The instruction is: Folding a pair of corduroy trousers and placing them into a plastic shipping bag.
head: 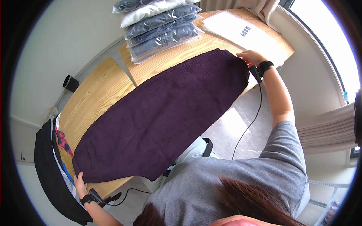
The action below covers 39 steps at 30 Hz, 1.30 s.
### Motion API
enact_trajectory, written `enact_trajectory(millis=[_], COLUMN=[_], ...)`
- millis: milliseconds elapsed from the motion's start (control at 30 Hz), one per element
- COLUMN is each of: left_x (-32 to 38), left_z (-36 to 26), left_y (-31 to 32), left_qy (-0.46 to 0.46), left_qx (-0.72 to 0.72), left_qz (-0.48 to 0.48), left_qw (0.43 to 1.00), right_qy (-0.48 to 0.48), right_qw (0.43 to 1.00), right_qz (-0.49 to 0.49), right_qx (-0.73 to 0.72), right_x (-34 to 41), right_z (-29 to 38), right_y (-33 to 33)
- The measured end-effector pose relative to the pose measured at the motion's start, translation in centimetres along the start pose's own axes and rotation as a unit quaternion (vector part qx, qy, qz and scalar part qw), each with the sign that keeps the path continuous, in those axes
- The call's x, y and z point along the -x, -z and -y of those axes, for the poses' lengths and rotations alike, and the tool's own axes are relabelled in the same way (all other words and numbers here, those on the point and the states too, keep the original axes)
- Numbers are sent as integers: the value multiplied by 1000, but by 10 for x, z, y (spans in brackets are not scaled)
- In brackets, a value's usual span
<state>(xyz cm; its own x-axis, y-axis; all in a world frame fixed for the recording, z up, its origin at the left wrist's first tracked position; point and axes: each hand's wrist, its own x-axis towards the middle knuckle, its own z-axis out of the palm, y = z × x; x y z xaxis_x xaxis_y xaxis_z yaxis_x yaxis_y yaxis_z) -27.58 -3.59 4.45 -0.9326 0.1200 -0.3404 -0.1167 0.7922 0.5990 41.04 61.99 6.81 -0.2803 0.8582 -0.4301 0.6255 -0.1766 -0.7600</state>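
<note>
Dark purple corduroy trousers [167,113], folded lengthwise, stretch diagonally across the wooden tables in front of me. The wide end is at the lower left and the narrower leg end at the upper right. My left hand [80,185] grips the lower left corner, its thumb on top of the cloth. At the opposite end, my right hand [251,58] pinches the edge of the leg end, with some fingers hidden. The trousers' near edge hangs over the table edge above my lap.
Bagged folded garments [165,31] form a stack on the far table [161,70]. Flat plastic bags [240,31] bearing print lie to its right. Black clothing [53,169] hangs at the left end. Cables [256,113] run from wrist-mounted devices. A black bin [70,83] stands beyond the table.
</note>
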Motion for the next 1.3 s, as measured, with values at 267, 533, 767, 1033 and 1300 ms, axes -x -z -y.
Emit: enact_trajectory(millis=[267,533,767,1033,1300], left_x=[-26,126,69,55,55], left_z=[5,-210,-230,-232,-237], left_y=[10,-92,-196,-215,-215], left_qy=[-141,-524,-534,-534,-526], left_qx=[-208,-138,-184,-181,-212], left_qz=[-99,91,213,185,103], left_qw=[963,835,797,805,817], right_qy=[118,195,182,249,271], right_qw=[977,965,975,955,947], right_qz=[-101,-113,-107,-162,-171], right_qx=[145,-135,-70,18,21], right_x=[34,34,20,18,4], right_z=[-26,-61,-66,-65,-65], right_y=[-18,-42,-39,-43,-43])
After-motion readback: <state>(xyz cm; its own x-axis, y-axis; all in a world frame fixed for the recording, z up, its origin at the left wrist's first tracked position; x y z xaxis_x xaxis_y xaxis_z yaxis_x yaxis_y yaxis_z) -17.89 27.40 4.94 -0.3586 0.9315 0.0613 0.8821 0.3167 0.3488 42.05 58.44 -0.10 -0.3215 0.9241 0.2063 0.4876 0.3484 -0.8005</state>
